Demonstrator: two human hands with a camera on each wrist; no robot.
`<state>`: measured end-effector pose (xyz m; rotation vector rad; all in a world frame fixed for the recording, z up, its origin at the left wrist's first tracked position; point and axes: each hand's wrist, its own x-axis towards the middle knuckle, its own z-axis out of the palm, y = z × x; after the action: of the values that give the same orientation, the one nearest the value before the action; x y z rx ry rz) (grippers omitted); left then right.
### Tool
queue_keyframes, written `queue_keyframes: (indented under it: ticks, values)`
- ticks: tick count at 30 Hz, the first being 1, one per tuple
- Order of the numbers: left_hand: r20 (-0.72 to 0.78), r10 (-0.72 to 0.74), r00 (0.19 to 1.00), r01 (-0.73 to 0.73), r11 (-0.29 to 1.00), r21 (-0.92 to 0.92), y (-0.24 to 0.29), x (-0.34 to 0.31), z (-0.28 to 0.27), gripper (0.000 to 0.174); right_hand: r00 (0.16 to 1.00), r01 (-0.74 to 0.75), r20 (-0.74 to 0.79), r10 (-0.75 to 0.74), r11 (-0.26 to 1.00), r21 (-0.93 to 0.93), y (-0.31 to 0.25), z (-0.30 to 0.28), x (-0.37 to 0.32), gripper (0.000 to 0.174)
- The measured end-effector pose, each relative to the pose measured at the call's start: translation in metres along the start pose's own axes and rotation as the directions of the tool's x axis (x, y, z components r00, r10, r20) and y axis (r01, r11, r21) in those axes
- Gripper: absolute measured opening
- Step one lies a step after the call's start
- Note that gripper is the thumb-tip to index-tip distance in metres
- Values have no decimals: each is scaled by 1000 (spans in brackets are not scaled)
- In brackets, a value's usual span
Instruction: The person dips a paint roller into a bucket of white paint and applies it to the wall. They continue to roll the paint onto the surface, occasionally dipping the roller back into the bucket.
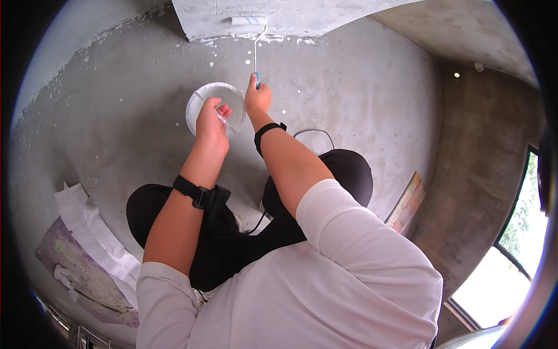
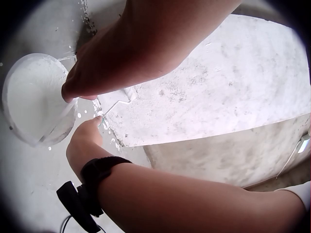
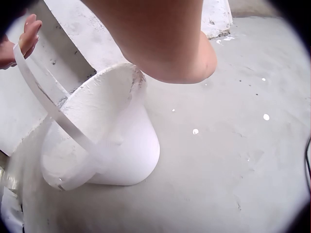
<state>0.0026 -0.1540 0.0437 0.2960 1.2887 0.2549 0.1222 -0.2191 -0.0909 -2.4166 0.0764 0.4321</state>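
My left hand (image 1: pixel 213 125) has its fingers curled around the handle (image 3: pixel 63 121) of a white bucket (image 1: pixel 195 116), which looks tilted in the right wrist view. White paint (image 2: pixel 31 97) shows inside the bucket. Just to the right, my right hand (image 1: pixel 257 100) grips the blue-green handle (image 1: pixel 257 81) of a paint roller, thumb along it. The roller head (image 1: pixel 249 21) lies against the lower part of a white-painted surface (image 1: pixel 209 11), and its bent wire frame (image 2: pixel 119 103) shows in the left wrist view.
White splashes (image 3: pixel 195 131) dot the grey floor (image 1: pixel 139 116). A stained sheet (image 1: pixel 81 267) with white material (image 1: pixel 96 232) lies at lower left. A colourful board (image 1: pixel 407 203) leans at right, near a brown wall (image 1: pixel 465 151) and a window (image 1: pixel 494 285). A dark cable (image 1: pixel 314 130) loops by the knee.
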Motion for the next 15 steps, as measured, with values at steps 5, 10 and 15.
queue_keyframes:
  ticks: [5, 10, 15]
  values:
    - [-3, 4, 1000, -4, 1000, -6, 0, -1, 0, 33, 1000, -13, -5, 13, 1000, 8, -2, -1, -3, 57]
    - [9, -4, 1000, 5, 1000, -10, -1, 1, -1, 33, 1000, 24, -19, -22, 994, 105, -15, -4, -6, 57]
    - [11, -2, 1000, 2, 1000, -15, -2, 1, -2, 32, 1000, 4, -14, -4, 1000, 7, -5, 0, -5, 56]
